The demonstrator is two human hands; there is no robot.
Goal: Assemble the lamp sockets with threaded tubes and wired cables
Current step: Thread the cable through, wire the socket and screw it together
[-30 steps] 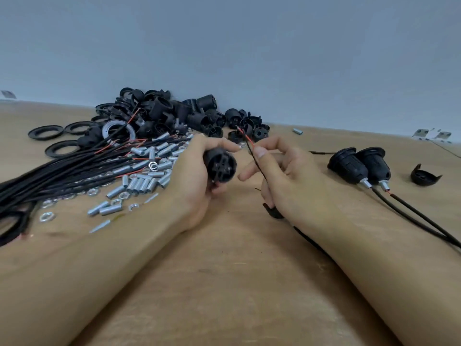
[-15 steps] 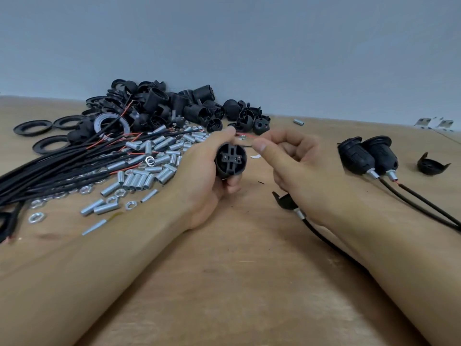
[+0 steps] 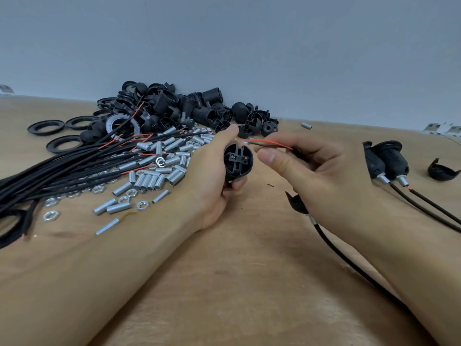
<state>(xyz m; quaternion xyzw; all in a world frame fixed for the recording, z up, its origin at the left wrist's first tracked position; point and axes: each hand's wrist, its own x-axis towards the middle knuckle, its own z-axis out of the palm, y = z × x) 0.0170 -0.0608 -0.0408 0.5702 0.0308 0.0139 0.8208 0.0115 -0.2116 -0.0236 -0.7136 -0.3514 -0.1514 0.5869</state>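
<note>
The left hand [image 3: 212, 171] is curled, thumb uppermost, gripping; the right hand [image 3: 316, 171] is pinched closed, thumb extended toward it.

— What's your socket body [image 3: 238, 163] made of?
— Matt black plastic. Your threaded tubes [image 3: 159, 171] are bright ribbed metal, and your table [image 3: 249, 283] is smooth, pale wood.

On the desk [image 3: 237, 283], the heap of socket parts [image 3: 179, 108] lies at the back by the wall, with loose rings [image 3: 46, 127] to its left. Before the heap lie the threaded tubes [image 3: 154, 171] and nuts [image 3: 51, 216]; the cable bundle [image 3: 50, 171] runs leftward across them. Two assembled sockets [image 3: 385, 161] lie at the right, a cap [image 3: 440, 171] just beyond them. One stray tube [image 3: 306, 125] lies behind, near the wall.
</note>
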